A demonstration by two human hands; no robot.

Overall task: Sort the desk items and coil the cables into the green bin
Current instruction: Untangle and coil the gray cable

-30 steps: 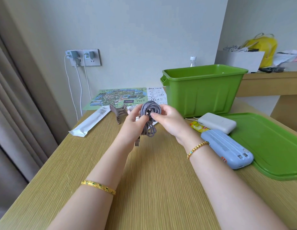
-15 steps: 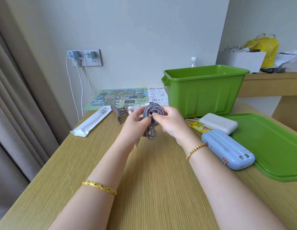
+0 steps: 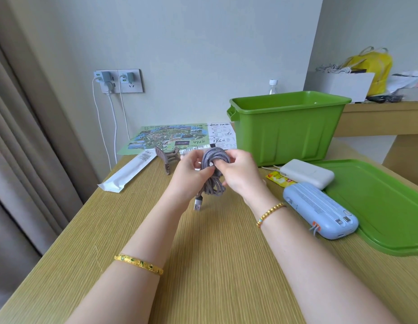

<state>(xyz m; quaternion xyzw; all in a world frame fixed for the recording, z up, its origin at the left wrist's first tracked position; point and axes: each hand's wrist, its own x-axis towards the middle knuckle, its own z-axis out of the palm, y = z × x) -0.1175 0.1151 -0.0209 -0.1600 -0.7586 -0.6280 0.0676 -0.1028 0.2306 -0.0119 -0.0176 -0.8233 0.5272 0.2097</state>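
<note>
We record a grey braided cable (image 3: 213,169) with a fine speckled weave and a silver plug end. We list a bright green bin (image 3: 287,134) and a matching green lid (image 3: 385,206) at the right. We note a white power bank (image 3: 307,174), a pale blue power bank (image 3: 320,213) with ribbed lines and small orange accents, and a yellow sachet (image 3: 280,179) printed in red. We enter a brown hair claw (image 3: 167,157), a white paper sleeve (image 3: 127,174), and a green illustrated map (image 3: 170,137) with a white printed panel. The desk (image 3: 215,265) shows tan wood with fine straight grain. We add a gold bangle (image 3: 139,264) flecked green and a gold beaded bracelet (image 3: 270,212).
</note>
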